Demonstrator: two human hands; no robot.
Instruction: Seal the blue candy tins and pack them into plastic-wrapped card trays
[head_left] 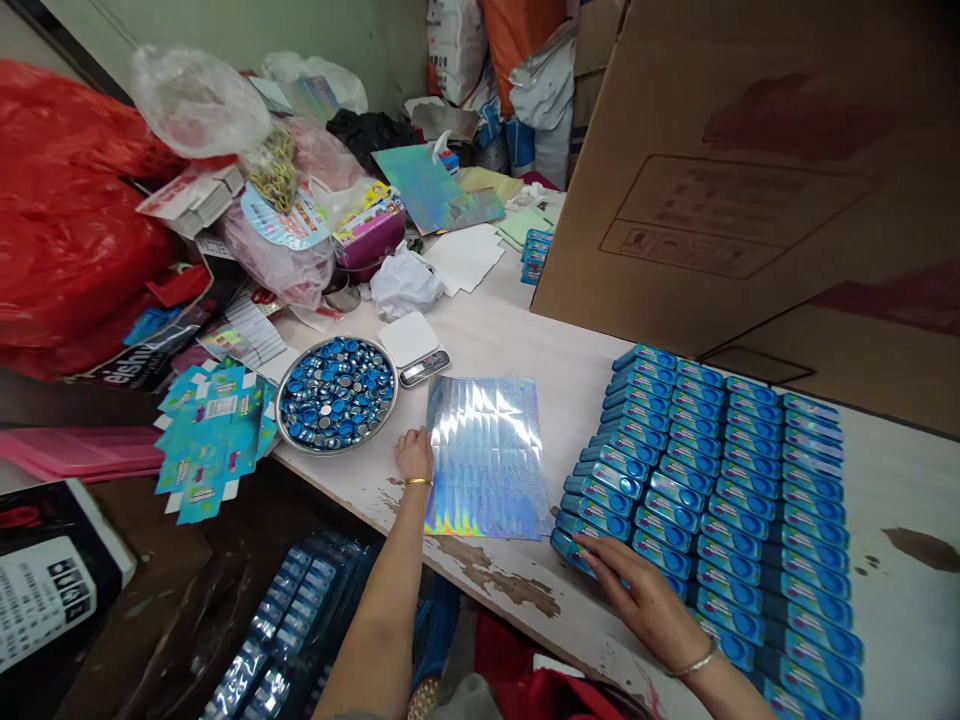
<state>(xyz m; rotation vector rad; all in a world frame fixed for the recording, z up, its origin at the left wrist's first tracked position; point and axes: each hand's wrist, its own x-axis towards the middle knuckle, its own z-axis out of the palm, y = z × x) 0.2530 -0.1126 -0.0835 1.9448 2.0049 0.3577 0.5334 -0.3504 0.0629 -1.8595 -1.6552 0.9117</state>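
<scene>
A shiny holographic sheet (487,455) lies flat on the table, marked with repeated strips. At its left edge is my left hand (415,457), with a gold bangle on the wrist. Its fingers are curled in; whether anything is between them is hidden. To the right stand several rows of small blue packs (679,500) with rounded clear fronts. My right hand (641,595) reaches over the near left corner of these rows. Its fingers are stretched out, with the tips at a front pack (571,552).
A round metal tray (280,425) full of small blue and silver caps sits left, beside a white scale (409,340). Flattened turquoise boxes (214,440) overhang the table edge. A big cardboard box (750,200) stands at the back right. Bags and papers fill the back left.
</scene>
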